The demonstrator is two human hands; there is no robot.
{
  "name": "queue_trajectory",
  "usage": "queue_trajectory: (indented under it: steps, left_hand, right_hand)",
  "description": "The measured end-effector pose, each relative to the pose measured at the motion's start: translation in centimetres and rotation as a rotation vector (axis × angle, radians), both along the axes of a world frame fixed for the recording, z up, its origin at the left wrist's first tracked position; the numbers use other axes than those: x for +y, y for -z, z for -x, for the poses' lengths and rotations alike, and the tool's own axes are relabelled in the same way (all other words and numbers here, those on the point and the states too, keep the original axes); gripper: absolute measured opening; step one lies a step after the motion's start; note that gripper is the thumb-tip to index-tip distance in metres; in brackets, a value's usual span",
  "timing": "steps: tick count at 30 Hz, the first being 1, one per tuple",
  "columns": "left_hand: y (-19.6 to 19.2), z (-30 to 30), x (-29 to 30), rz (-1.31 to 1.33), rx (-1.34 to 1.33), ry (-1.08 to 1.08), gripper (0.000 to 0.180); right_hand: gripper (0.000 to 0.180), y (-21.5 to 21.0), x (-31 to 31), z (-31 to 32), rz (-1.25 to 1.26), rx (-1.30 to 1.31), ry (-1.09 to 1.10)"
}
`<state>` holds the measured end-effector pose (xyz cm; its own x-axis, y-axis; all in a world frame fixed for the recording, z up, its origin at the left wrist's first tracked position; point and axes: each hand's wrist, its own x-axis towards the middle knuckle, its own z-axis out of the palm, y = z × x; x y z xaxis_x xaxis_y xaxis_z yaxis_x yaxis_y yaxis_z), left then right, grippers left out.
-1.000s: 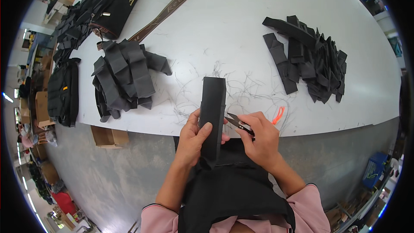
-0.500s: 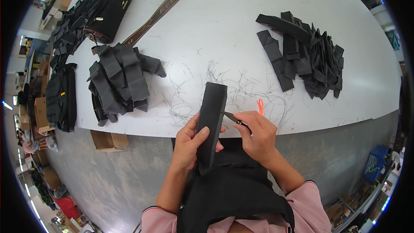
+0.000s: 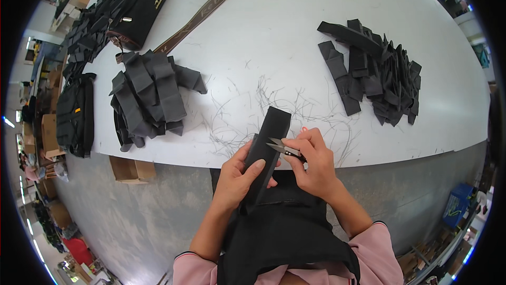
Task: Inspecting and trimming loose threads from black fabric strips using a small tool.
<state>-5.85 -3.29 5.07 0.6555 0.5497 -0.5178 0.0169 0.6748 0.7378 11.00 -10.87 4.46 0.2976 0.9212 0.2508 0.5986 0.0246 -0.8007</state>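
A folded strip of black fabric [image 3: 270,140] is gripped in my left hand [image 3: 235,178], the thumb pressed on its face and the other fingers behind it. It slants up over the table's near edge. My right hand [image 3: 314,163] is closed round small thread snips [image 3: 289,151] with an orange-red loop. The two blades are spread apart and lie against or just over the strip's right side; whether they touch it I cannot tell. Loose dark thread ends [image 3: 284,98] are scattered on the table just beyond the strip.
On the white table [image 3: 263,26], heaps of dark fabric strips lie at the left [image 3: 150,92] and right [image 3: 382,71]. A black bag [image 3: 138,15] with a patterned strap is at the back left, near a black backpack [image 3: 76,116]. Under the near edge stands a cardboard box [image 3: 132,170].
The strip has tilted further to the right in my left hand, its top slightly lower. The snips have moved onto the strip's side, and their blades now show spread apart.
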Motion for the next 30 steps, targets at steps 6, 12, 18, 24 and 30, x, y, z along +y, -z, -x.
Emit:
queue_trajectory:
  steps: [6, 12, 18, 24, 30]
  left_hand:
    - [-0.2, 0.3, 0.1, -0.031, 0.028, 0.06, 0.049]
    - [-0.3, 0.4, 0.4, 0.036, 0.02, 0.088, 0.048]
    - [-0.1, 0.2, 0.2, 0.031, 0.024, 0.126, 0.053]
    - [-0.4, 0.7, -0.5, 0.099, -0.16, 0.302, 0.066]
    - [1.8, -0.9, -0.1, 0.28, -0.361, 0.172, 0.052]
  right_hand:
    - [0.033, 0.9, 0.1, 0.0, -0.065, -0.051, -0.048]
    - [0.03, 0.6, 0.0, 0.2, -0.003, 0.025, -0.031]
    - [0.029, 1.0, -0.6, 0.3, -0.013, 0.018, 0.013]
    - [0.018, 1.9, 0.7, -1.0, 0.186, 0.86, 0.153]
    - [0.015, 2.1, 0.3, 0.0, 0.335, 1.37, 0.083]
